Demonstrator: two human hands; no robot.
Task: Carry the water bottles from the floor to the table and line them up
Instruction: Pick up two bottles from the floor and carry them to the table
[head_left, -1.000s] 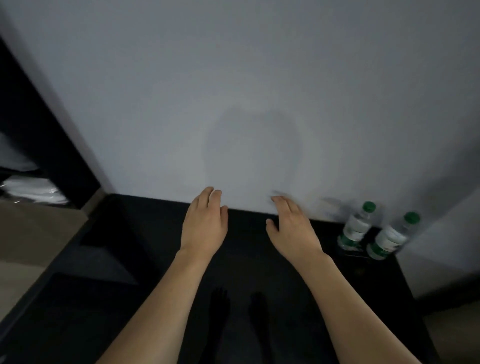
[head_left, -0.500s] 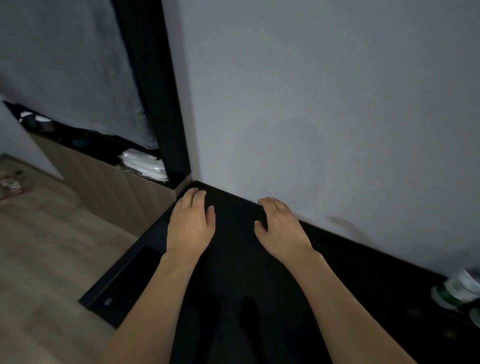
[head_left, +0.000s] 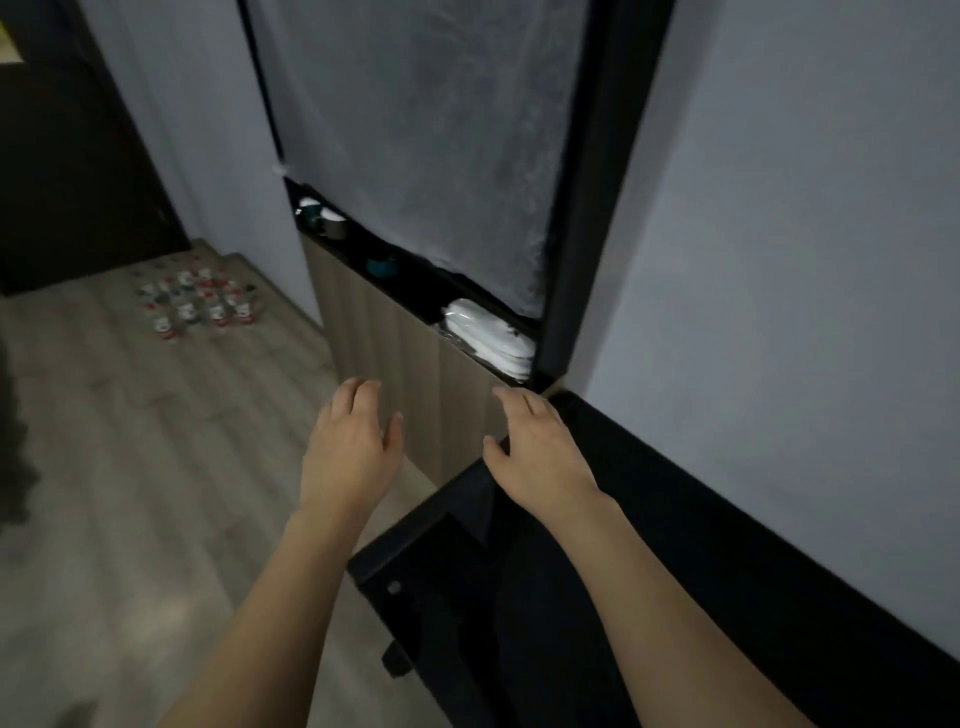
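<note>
**Empty hands held out, bottles grouped on the floor**

Both hands are seen stretched forward, palms down, with nothing held. The left hand (head_left: 353, 452) is poised over the wooden floor (head_left: 130, 467), its fingers loosely spread and relaxed. The right hand (head_left: 540, 457) is held above the near corner of the black desk (head_left: 675, 545), its fingers likewise relaxed and released. The bottles (head_left: 200, 301) (a blurred cluster with red and white labels) are stood together on the floor at the far left, well apart from both hands and near a dark door (head_left: 67, 156). Beside the desk, a pale wood cabinet (head_left: 395, 353) is shown with folded white cloth (head_left: 493, 332) lying in its open shelf, below a translucent sheet (head_left: 415, 145). The desk is set against a grey wall (head_left: 805, 260).
</note>
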